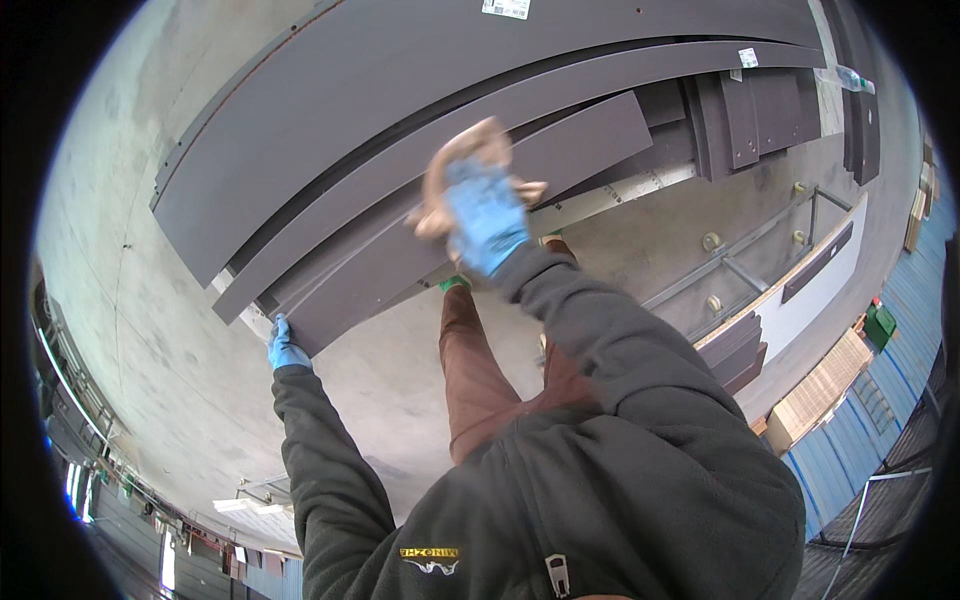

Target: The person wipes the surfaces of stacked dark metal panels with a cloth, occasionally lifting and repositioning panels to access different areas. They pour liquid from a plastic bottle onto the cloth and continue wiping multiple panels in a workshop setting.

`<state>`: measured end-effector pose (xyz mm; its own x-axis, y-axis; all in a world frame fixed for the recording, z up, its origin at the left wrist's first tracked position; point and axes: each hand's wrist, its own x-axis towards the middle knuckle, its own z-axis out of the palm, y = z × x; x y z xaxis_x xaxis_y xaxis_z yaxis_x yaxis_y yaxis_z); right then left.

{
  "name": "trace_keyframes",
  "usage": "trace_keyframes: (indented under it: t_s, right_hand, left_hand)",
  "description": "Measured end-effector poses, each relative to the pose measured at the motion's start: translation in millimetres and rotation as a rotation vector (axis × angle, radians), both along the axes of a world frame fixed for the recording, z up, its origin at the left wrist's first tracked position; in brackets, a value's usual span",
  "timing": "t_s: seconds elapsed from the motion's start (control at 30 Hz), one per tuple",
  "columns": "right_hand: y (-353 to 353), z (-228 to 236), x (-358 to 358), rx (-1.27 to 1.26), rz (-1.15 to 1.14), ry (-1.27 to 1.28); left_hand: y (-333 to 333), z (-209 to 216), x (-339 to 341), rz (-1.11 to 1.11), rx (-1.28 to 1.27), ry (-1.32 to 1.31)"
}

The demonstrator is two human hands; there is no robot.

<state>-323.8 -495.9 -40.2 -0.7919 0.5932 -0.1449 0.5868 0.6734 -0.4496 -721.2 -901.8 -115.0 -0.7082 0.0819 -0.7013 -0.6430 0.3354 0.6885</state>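
Observation:
My right hand point(487, 215), in a blue glove, is closed round a crumpled tan cloth point(478, 145). Motion blurs both, above the front of a stack of dark grey boards. My left hand point(288, 346), gloved in blue too, grips the near left end of the front grey board point(360, 283). Its fingertips show on the board's top, while the thumb is hard to see. Behind it lie a long narrow board point(480, 100) and a wide panel point(330, 110) with a white label point(506, 8).
Smaller dark boards point(750, 115) and a clear plastic bottle point(853, 80) are at the far right. A metal frame cart on casters point(728, 262) stands to my right, beside a white panel point(810, 290). Farther right are a green bin point(880, 326) and a pale stack of boards point(820, 385).

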Motion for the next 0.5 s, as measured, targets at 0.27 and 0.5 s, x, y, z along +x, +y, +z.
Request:
trace_keyframes:
  t_s: [0.27,0.5]
  right_hand:
    - [115,-1,86,0.413,-0.106,0.098]
    - [160,-39,162,0.442,-0.558,0.085]
  left_hand:
    - [4,6,6,-0.069,0.093,0.01]
    - [8,9,8,-0.004,0.042,0.033]
